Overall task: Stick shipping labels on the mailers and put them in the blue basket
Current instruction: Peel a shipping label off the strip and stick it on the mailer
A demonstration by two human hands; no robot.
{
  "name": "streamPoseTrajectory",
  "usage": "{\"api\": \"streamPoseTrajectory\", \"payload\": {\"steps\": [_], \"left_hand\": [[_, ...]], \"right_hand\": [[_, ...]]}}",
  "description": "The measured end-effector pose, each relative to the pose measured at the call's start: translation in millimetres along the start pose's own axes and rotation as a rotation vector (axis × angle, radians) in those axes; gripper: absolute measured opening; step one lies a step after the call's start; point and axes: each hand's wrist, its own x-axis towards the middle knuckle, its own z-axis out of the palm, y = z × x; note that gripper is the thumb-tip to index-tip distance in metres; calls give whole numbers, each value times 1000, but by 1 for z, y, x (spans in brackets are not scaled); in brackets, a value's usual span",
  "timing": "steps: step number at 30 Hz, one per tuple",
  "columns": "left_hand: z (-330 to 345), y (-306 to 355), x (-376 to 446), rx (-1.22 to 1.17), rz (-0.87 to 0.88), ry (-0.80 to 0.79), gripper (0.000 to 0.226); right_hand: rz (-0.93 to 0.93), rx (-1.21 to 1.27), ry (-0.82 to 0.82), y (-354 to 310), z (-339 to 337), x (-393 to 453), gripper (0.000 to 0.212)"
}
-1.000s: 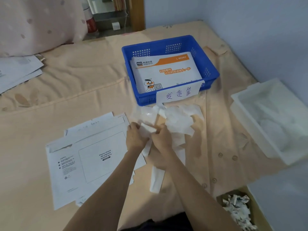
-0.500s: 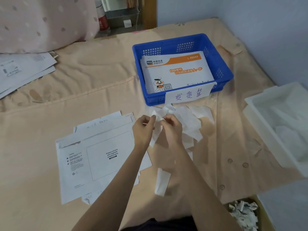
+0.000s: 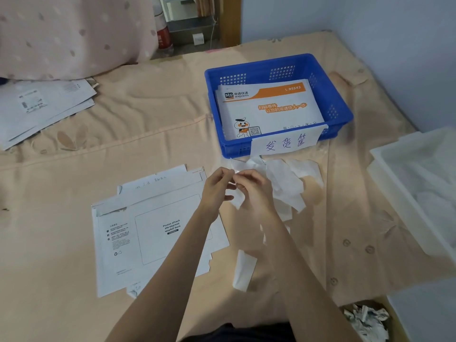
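The blue basket (image 3: 340, 112) is serving as landmark; it is sitting on the peach bed cover (image 3: 148, 134) with one printed mailer (image 3: 269, 112) lying flat inside it. On the near-left side of the basket a stack of blank mailers (image 3: 148, 233) is lying face up, waybill box showing, not yet labelled. These are looking like flat card envelopes: light, fairly stiff, likely best lifted by a long edge so they are not bending. Directly in front of the basket, touching its front wall area, a heap of white label strips (image 3: 288, 183) is lying loose; one separate strip (image 3: 243, 272) is lying nearer the person, further from the basket. Judged thin, limp, adhesive-backed, prone to curling and sticking to itself; a corner pinch is seeming the safest hold. Just before the heap, the left hand (image 3: 214, 191) and right hand (image 3: 254, 193) are meeting, fingers curled, both pinching a small white label piece (image 3: 238, 197), apparently working at its edge to peel the backing. Whether the backing is separating cannot be told.
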Motion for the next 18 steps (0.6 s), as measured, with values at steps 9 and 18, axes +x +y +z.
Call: {"api": "streamPoseTrajectory", "payload": {"steps": [9, 18], "left_hand": [[-5, 2, 5, 95, 68, -103, 24], [-11, 6, 4, 11, 0, -191, 18]], "right_hand": [[219, -208, -156, -25, -8, 9, 15], [259, -11, -220, -28, -18, 8, 11]]}}
